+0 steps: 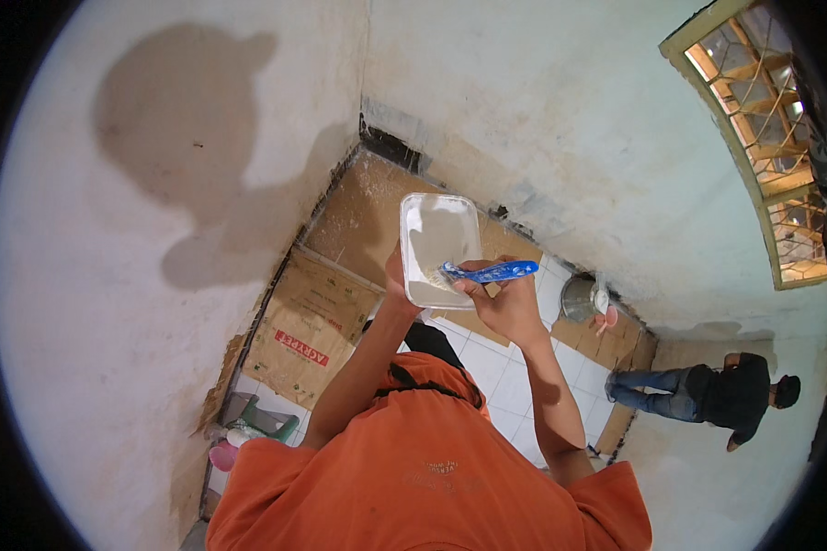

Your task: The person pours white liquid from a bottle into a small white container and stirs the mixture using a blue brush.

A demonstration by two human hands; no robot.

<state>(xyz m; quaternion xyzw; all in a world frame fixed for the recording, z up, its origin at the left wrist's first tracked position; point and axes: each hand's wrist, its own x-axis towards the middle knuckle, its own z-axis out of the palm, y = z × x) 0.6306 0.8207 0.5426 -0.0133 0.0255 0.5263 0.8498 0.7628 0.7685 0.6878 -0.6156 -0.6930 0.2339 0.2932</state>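
My left hand (pixel 396 274) grips a clear, rounded-rectangular plastic tub (pixel 405 241) from its left side, and most of its fingers are hidden beneath. White paint (pixel 443 234) coats the inside of the tub. Closed around a blue-handled paintbrush (pixel 504 272), my right hand (pixel 505 308) is at the tub's lower right. The brush's bristles are down in the tub, against the white paint. White smears mark the blue handle.
Brown cardboard (pixel 345 216) and a printed brown sheet (pixel 305 317) cover part of the white tiles (pixel 482 363). A metal bucket (pixel 577 298) stands by the stained wall (pixel 524 110). A person in dark clothes (pixel 730 395) works at the far right, below a grilled window (pixel 763 119). Green-grey containers (pixel 257 415) sit lower left.
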